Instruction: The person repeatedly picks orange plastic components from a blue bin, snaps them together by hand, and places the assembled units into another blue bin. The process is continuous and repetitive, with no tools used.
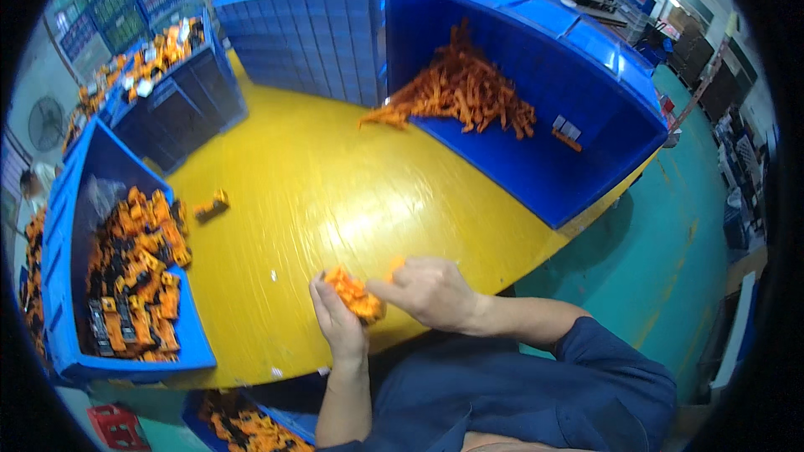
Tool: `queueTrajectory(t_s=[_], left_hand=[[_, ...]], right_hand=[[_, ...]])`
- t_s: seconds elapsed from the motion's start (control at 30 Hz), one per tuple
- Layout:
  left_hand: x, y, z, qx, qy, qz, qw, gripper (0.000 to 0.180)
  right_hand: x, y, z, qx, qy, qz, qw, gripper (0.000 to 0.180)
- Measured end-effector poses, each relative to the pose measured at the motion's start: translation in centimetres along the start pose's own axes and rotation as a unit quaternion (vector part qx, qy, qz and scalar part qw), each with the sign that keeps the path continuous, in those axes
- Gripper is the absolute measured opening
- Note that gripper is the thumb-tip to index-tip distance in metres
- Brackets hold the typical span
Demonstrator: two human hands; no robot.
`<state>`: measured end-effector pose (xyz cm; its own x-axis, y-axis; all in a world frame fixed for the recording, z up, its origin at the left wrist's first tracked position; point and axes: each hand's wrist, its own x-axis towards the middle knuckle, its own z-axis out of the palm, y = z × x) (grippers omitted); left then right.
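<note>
Near the table's front edge, my left hand (338,322) is closed around an orange plastic toy part (353,295), its fingers along the left side. Close beside it on the right is my right hand (437,295), fingers bent and pressed together on a small orange piece (395,267) that shows at the fingertips. Blur hides the exact shape of both pieces, and I cannot tell whether they touch. A single orange-and-black toy vehicle part (211,206) lies on the yellow tabletop (276,159), farther left.
A blue bin (194,331) at the left holds many orange-and-black toy parts. At the back right, a blue bin (536,180) lies on its side with long orange pieces (469,88) spilling out. Another filled bin (197,88) stands far left; below the front edge sits one more (276,423).
</note>
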<state>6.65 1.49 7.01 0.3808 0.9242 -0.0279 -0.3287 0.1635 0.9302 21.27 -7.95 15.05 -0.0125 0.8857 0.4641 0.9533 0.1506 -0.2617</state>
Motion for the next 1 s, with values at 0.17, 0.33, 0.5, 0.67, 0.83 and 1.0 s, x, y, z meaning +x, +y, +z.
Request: queueTrajectory(t_s=[0.17, 0.33, 0.5, 0.67, 0.83, 1.0], left_hand=[[0.3, -0.3, 0.0, -0.024, 0.02, -0.013, 0.999, 0.046], [0.0, -0.5, -0.4, -0.075, 0.021, -0.023, 0.997, 0.045], [-0.4, -0.7, -0.7, -0.059, 0.001, -0.061, 0.996, 0.042], [-0.7, -1.0, -0.3, -0.065, -0.014, -0.087, 0.994, 0.042], [-0.8, -0.8, -0.1, -0.109, -0.018, -0.091, 0.99, 0.045], [-0.6, -0.7, -0.3, -0.153, -0.02, -0.129, 0.98, 0.05]], right_hand=[[-0.5, 1.3, -0.5, 0.154, -0.018, 0.018, 0.988, 0.037], [-2.4, 3.7, -0.3, 0.436, -0.176, 0.113, 0.876, 0.064], [-3.5, 4.7, 0.6, 0.608, -0.226, 0.214, 0.73, 0.053], [-2.9, 2.7, 1.8, 0.534, -0.068, 0.265, 0.8, 0.047], [-1.7, 0.9, 3.2, 0.337, 0.052, 0.21, 0.916, 0.043], [-2.9, 0.2, 4.6, 0.28, -0.034, 0.246, 0.927, 0.034]])
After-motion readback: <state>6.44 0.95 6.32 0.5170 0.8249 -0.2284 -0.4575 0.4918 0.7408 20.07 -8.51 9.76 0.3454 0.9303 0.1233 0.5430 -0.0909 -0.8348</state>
